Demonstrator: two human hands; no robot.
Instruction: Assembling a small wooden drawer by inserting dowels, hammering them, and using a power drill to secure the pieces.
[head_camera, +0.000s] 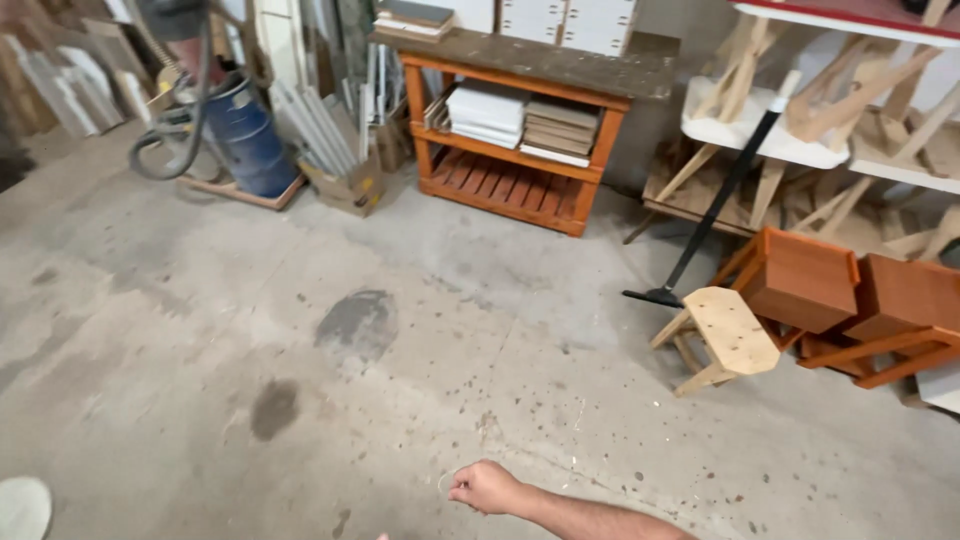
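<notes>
Fingers of your right hand (486, 488) were curled narrow around a thin pale loop (445, 481), hard to make out, low over the concrete floor (420, 390). Your left hand was out of view. Farther off stood a pale stool (730, 332) and an orange shelf (515, 130).

right hand (486, 488) | loosely fisted grip | bare forearm reaching in from lower right
</notes>
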